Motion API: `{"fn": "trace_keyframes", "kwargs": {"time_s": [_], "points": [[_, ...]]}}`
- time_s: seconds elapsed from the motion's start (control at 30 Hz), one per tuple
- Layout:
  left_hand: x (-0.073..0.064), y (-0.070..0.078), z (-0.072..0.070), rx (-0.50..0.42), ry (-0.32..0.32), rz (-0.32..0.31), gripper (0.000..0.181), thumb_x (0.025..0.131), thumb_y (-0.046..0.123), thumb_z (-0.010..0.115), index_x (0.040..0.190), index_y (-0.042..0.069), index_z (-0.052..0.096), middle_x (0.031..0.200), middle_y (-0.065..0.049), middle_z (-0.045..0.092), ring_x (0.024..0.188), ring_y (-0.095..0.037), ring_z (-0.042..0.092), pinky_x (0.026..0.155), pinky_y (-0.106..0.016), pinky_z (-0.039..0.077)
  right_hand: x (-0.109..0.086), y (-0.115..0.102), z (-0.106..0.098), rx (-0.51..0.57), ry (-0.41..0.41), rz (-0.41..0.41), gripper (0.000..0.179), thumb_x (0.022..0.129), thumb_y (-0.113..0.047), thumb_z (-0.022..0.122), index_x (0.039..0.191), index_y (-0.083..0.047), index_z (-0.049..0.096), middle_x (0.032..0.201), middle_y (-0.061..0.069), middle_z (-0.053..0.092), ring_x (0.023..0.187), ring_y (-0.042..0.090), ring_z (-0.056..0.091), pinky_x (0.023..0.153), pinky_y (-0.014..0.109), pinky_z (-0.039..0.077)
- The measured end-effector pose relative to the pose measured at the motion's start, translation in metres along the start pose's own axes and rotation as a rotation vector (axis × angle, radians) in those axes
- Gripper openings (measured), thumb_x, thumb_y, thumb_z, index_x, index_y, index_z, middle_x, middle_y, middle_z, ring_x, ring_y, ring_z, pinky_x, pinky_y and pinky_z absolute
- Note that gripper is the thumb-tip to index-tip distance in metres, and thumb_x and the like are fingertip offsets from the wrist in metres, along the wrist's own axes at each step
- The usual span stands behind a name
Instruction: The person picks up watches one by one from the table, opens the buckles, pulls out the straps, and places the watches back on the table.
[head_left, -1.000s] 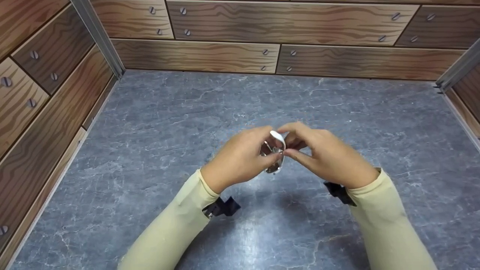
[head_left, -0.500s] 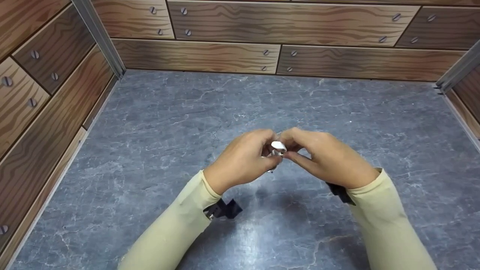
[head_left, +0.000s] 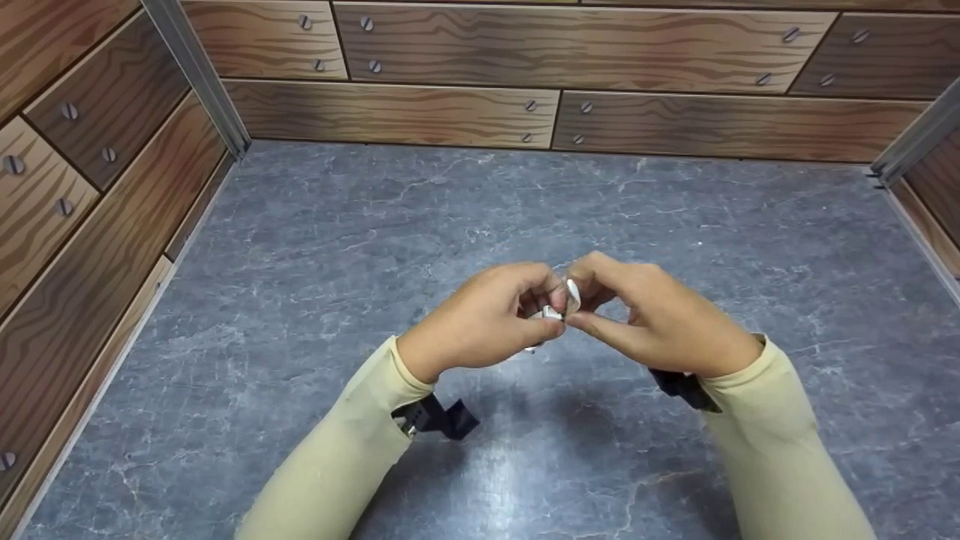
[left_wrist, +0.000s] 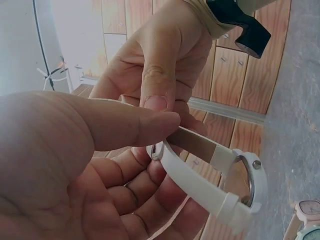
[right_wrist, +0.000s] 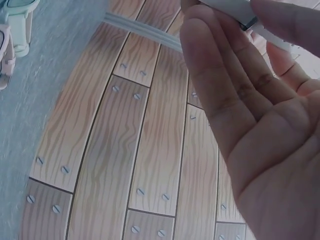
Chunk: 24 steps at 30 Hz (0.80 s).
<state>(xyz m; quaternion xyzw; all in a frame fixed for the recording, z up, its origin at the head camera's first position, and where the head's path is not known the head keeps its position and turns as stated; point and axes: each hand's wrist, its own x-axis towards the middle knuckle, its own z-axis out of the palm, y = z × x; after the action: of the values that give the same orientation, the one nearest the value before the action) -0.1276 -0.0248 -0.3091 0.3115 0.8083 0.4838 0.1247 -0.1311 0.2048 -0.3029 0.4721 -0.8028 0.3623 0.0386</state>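
Up high on the near side, the head camera faces forward and down, taking in left hand, right hand and grey tabletop, all the way to the far plank wall. Over to the left wrist: tight in, scene on its side, looking across at the right hand! Right wrist, just as tight, gets the right palm, planks behind. All three catch some white watch.

White strap end turned upright and narrow, shifted right against the right hand, left forefinger uncovered beside it, watch mostly hidden now behind the left hand, only a sliver showing near its thumb.
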Motion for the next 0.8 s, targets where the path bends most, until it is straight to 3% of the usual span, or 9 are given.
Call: {"fn": "trace_keyframes", "kwargs": {"time_s": [0.13, 0.3, 0.4, 0.63, 0.8], "points": [[0.001, -0.0003, 0.0018, 0.015, 0.026, -0.008, 0.012, 0.095, 0.009, 0.072, 0.093, 0.012, 0.061, 0.088, 0.002, 0.059, 0.077, -0.01, 0.056, 0.07, -0.025, 0.048, -0.0001, 0.0, 0.0005, -0.003, 0.019, 0.003, 0.021, 0.095, 0.005, 0.069, 0.11, -0.007, 0.061, 0.1, -0.003, 0.069, 0.086, 0.01, 0.069, 0.08, 0.023, 0.058], [0.002, -0.0005, 0.0045, 0.044, 0.104, -0.002, 0.013, 0.095, 0.012, 0.074, 0.091, 0.015, 0.062, 0.089, 0.003, 0.06, 0.078, -0.01, 0.055, 0.07, -0.025, 0.048, 0.0, -0.0009, -0.0006, -0.004, 0.041, 0.023, 0.019, 0.095, 0.005, 0.069, 0.107, -0.006, 0.06, 0.099, -0.002, 0.069, 0.085, 0.01, 0.068, 0.079, 0.023, 0.058], [0.0029, -0.0017, 0.0054, 0.08, 0.164, 0.065, 0.011, 0.095, 0.013, 0.074, 0.094, 0.013, 0.063, 0.087, 0.004, 0.06, 0.075, -0.008, 0.054, 0.067, -0.024, 0.047, -0.0007, -0.001, -0.0018, -0.003, 0.079, 0.037, 0.018, 0.094, 0.004, 0.071, 0.106, -0.005, 0.06, 0.099, -0.004, 0.068, 0.086, 0.011, 0.069, 0.08, 0.023, 0.058], [0.0059, -0.0043, 0.0073, 0.21, 0.359, 0.322, 0.006, 0.096, 0.011, 0.073, 0.093, 0.011, 0.069, 0.086, 0.003, 0.066, 0.075, -0.012, 0.061, 0.07, -0.024, 0.053, 0.0007, -0.0027, -0.0032, 0.024, 0.218, 0.068, 0.018, 0.093, 0.006, 0.072, 0.106, 0.001, 0.059, 0.099, 0.001, 0.07, 0.086, 0.013, 0.071, 0.079, 0.024, 0.059], [0.0068, -0.0029, 0.0088, 0.177, 0.392, 0.384, 0.007, 0.097, 0.008, 0.071, 0.09, 0.008, 0.07, 0.088, 0.001, 0.071, 0.079, -0.004, 0.068, 0.072, -0.017, 0.056, 0.0012, -0.0052, -0.0033, -0.001, 0.253, 0.075, 0.023, 0.094, 0.006, 0.071, 0.115, 0.0, 0.063, 0.106, 0.001, 0.072, 0.091, 0.01, 0.07, 0.08, 0.024, 0.06]]}}
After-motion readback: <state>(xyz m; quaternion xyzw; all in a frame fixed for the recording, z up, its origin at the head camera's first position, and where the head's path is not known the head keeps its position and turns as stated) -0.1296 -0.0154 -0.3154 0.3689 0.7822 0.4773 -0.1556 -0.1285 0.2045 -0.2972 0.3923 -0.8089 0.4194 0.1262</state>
